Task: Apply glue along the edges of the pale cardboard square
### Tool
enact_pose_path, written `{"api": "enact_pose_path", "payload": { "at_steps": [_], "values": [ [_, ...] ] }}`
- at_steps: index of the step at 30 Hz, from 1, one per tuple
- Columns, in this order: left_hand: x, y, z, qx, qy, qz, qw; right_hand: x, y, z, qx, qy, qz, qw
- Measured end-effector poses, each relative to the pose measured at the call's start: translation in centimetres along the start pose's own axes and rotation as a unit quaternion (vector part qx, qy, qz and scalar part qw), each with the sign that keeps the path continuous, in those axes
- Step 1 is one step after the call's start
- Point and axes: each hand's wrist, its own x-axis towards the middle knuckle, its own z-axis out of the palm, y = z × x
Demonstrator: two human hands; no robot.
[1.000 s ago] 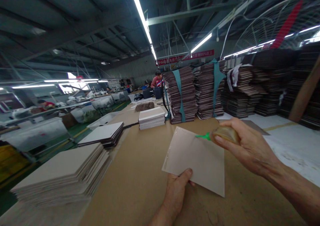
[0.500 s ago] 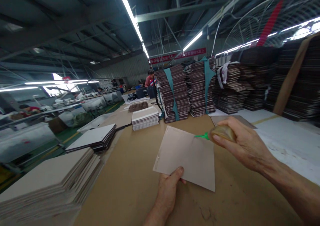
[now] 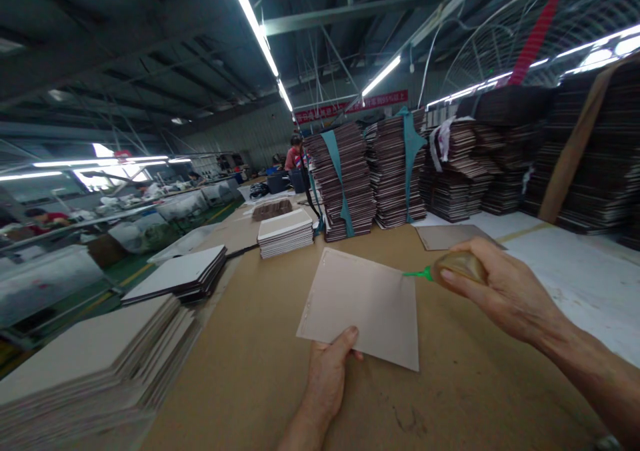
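Panel (image 3: 370,304), one, thin, pale beige: held tilted at the centre of the clock face used below, over the brown surface (image 3: 240,351); clearance beneath impossible to judge.

Left hand (image 3: 327,374), at seven o'clock: gripping the near edge, thumb on top, fingers underneath and mostly out of sight.

Right hand (image 3: 505,284), at three o'clock: closed around an amber squeeze bottle (image 3: 460,266), thumb and forefinger showing, remaining fingers concealed.

Green nozzle (image 3: 420,274), fitted to bottle: pointing at the panel's two o'clock.

Changed: nozzle tip now almost at the right-hand corner of the far edge, as against nearer the middle a second ago. Significance, by judgement: pass along the far edge nearly complete. Glossy beads (image 3: 307,313) already along the edge between nine and eleven o'clock.

Also changed: brown sheet (image 3: 443,236), at two o'clock, more exposed than before, yet still partly behind the right hand.

Hard to make out: trace along the far edge, too faint to confirm as unbroken; contact between nozzle tip and panel.

Cut off: board stack (image 3: 90,351), at nine o'clock, by the left border; both forearms, by the picture's edges.

Hidden: much of a co-worker (image 3: 291,159), at eleven o'clock, beside a strapped stack (image 3: 357,178).
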Motion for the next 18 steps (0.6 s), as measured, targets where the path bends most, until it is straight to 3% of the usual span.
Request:
{"api": "enact_pose_path", "payload": {
  "at_steps": [12, 18],
  "values": [
    [0.1, 0.3, 0.0, -0.021, 0.005, 0.004, 1.0, -0.6, 1.7, -0.3, -0.001, 0.002, 0.041, 0.999],
    [0.1, 0.4, 0.0, -0.031, 0.019, -0.003, 0.999, -1.1, 1.5, -0.6, 0.011, -0.036, 0.031, 0.999]
  ]
}}
